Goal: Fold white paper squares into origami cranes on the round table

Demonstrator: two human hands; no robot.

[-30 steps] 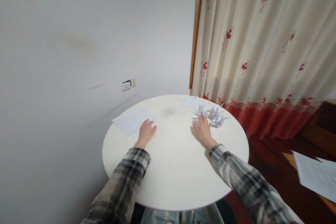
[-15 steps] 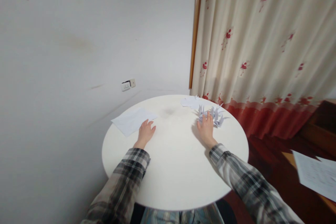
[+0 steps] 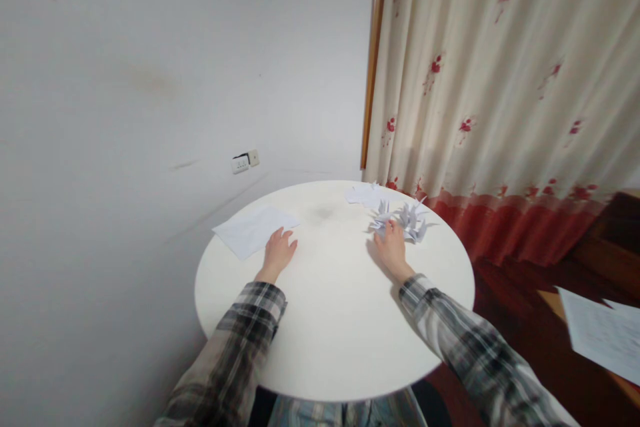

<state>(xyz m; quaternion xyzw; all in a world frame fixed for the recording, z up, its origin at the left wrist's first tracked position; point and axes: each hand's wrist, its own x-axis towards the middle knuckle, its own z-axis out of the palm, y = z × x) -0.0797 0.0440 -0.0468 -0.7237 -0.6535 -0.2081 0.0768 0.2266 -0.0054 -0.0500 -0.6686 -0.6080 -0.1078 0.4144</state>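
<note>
On the round surface [image 3: 330,320], the left hand [image 3: 279,255] has loosely spread fingers at ten o'clock. At two o'clock, I can't tell if the right hand [image 3: 392,250] pinches anything. Just past it, paper birds [image 3: 409,217] look light and squashable; hold their folded middles.

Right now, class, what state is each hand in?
Left hand: open, beside the white sheet.
Right hand: at the paper cranes; whether gripping cannot be told.
</note>
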